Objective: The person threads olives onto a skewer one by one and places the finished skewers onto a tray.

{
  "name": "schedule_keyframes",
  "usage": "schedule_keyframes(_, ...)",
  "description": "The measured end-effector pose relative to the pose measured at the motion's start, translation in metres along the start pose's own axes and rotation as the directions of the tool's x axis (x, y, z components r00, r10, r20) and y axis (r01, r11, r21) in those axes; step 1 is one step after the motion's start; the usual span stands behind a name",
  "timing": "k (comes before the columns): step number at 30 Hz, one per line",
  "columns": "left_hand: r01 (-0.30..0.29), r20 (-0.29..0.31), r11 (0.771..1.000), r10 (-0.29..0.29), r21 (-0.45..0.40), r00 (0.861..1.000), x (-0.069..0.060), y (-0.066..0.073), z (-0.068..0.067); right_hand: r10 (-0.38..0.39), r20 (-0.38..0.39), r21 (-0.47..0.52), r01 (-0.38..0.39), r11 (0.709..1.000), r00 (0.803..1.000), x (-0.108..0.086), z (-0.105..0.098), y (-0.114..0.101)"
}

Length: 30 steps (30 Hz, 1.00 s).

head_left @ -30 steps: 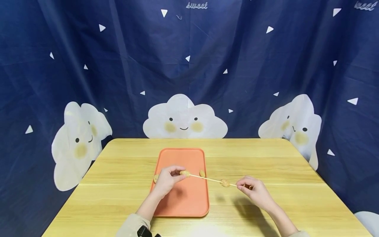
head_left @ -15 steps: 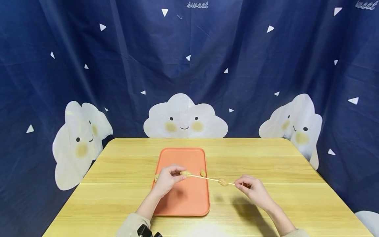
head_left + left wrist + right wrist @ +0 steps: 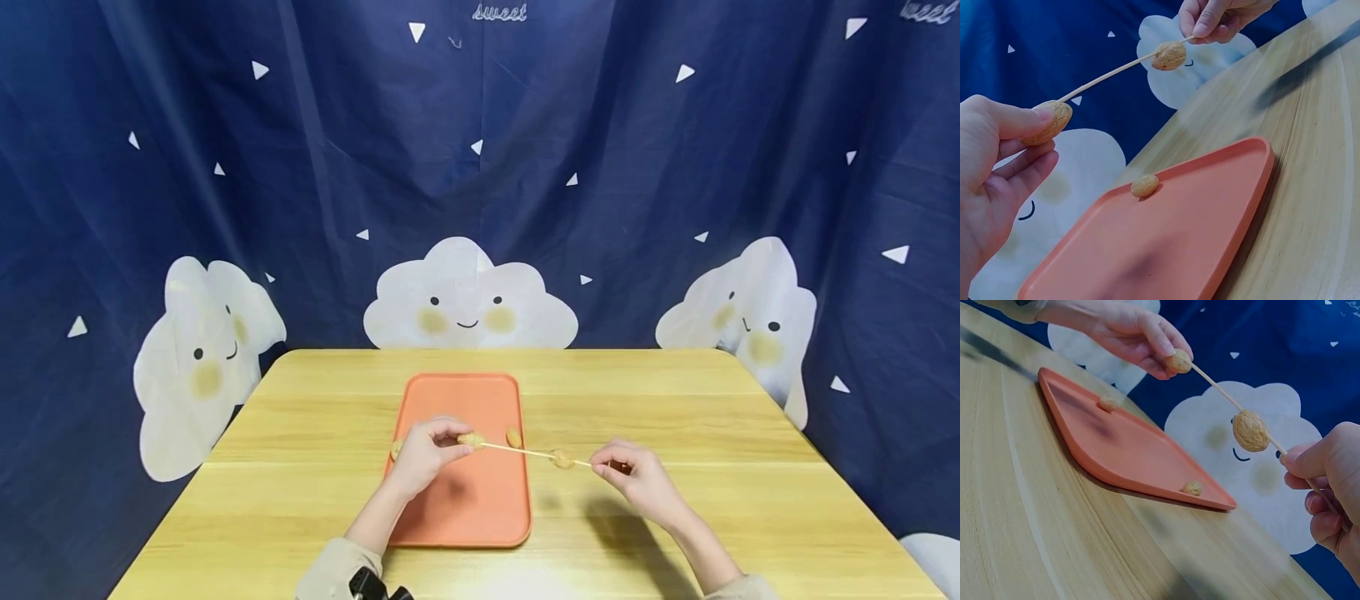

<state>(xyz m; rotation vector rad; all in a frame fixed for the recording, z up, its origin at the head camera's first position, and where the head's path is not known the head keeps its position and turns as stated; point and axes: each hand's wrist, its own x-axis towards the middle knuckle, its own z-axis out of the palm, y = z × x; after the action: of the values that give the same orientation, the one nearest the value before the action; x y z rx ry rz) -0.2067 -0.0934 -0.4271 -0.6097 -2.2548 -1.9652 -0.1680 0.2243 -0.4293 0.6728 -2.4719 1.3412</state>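
A thin wooden stick [image 3: 517, 450] is held in the air between the hands, over the tray's right side. The left hand [image 3: 426, 457] pinches a brown, wrinkled walnut-like ball [image 3: 1052, 123] at the stick's left end. A second such ball [image 3: 1250, 431] sits threaded on the stick near the right hand. Thumb and fingers of the right hand [image 3: 637, 479] pinch the stick just beyond that ball; in the right wrist view the stick's end runs on under the fingers. Whether the tip comes out past the left ball is hidden by the left fingers.
An orange tray [image 3: 480, 517] lies on the wooden table [image 3: 720, 417] below the left hand. Two more balls lie in it, one at its right edge [image 3: 513, 437], another at its left edge [image 3: 396, 450]. A blue curtain [image 3: 480, 192] stands behind the table.
The right hand has moved slightly left, and the threaded ball with it. The left hand keeps its pinch on the other ball almost in place.
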Motion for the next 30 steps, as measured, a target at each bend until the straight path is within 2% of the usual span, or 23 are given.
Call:
schedule_keyframes(7, 0.022, 0.007, 1.000, -0.022, -0.016, 1.000, -0.0015, -0.0008, -0.0004, 0.011, 0.010, 0.016, -0.011, 1.000, 1.000, 0.0012, 0.0018, -0.0025)
schedule_keyframes(14, 0.036, 0.010, 0.995, -0.035, -0.096, 0.999, -0.0014, -0.0025, -0.0015, -0.049, -0.002, 0.077, 0.049, 0.996, 0.999, 0.0028, 0.0031, -0.0011)
schedule_keyframes(23, 0.013, 0.009, 0.989, -0.011, -0.150, 1.000, -0.0024, 0.0041, -0.0006, -0.063, -0.013, 0.110, 0.064, 0.992, 0.998, 0.0045, 0.0058, -0.0005)
schedule_keyframes(30, 0.021, 0.012, 0.984, -0.020, -0.177, 1.000, -0.0032, 0.0045, 0.0000, -0.071, -0.011, 0.140, 0.072, 0.988, 0.997, 0.0051, 0.0062, -0.0014)
